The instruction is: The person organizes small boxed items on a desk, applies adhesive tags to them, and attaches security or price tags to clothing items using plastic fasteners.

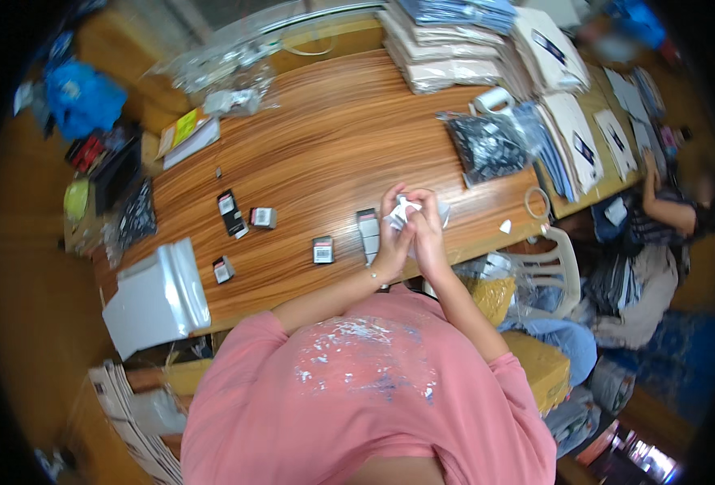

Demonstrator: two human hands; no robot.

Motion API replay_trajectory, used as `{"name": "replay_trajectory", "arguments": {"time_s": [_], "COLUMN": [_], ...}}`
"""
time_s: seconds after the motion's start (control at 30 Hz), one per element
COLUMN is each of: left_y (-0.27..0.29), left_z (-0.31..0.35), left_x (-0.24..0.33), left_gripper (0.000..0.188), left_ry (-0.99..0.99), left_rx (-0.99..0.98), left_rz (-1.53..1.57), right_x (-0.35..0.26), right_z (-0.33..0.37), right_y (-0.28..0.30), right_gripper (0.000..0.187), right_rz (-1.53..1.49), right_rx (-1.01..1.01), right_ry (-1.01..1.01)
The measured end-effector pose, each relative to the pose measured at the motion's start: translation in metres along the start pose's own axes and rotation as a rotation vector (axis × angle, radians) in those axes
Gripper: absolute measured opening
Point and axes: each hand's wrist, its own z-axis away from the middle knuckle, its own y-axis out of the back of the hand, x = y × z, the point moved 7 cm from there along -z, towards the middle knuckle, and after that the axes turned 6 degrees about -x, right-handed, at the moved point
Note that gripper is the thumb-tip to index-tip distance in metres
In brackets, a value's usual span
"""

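L hand [391,249] and R hand [429,234], fingers curled part-closed, grip a small white piece [400,213] btwn them, over the near edge of a wood-grain table [309,145]. At R, from my remote seat, I see a clear bag [489,148] of dark items, w/ clear-wrapped folded garments [454,74] stacked behind; label bundles [322,250] sit L of the hands. White chair [569,271] and co-worker [666,212] farther R.

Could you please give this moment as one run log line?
left hand: holding small white paper-like piece; right hand: holding same piece; beside left hand: black-and-white rectangular tag; surface: brown wood-grain table
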Motion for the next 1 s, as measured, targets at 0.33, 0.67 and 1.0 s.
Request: {"name": "replay_trajectory", "arguments": {"time_s": [0.33, 0.67, 1.0], "left_y": [-0.034, 0.041, 0.055], "left_z": [0.022, -0.003, 0.008], "left_x": [-0.038, -0.064, 0.026], "left_gripper": [0.048, 0.018, 0.03], "left_ry": [0.831, 0.66, 0.523], "left_rx": [-0.052, 0.336, 0.194], "left_rz": [0.882, 0.764, 0.769], "right_x": [-0.053, -0.065, 0.065], "right_z": [0.012, 0.002, -0.026], "right_y": [-0.006, 0.029, 0.262], "right_gripper": [0.008, 0.026, 0.015], "right_rz": [0.934, 0.963, 1.112], "right_rx": [-0.112, -0.103, 0.23], "right_ry": [0.816, 0.607, -0.046]}}
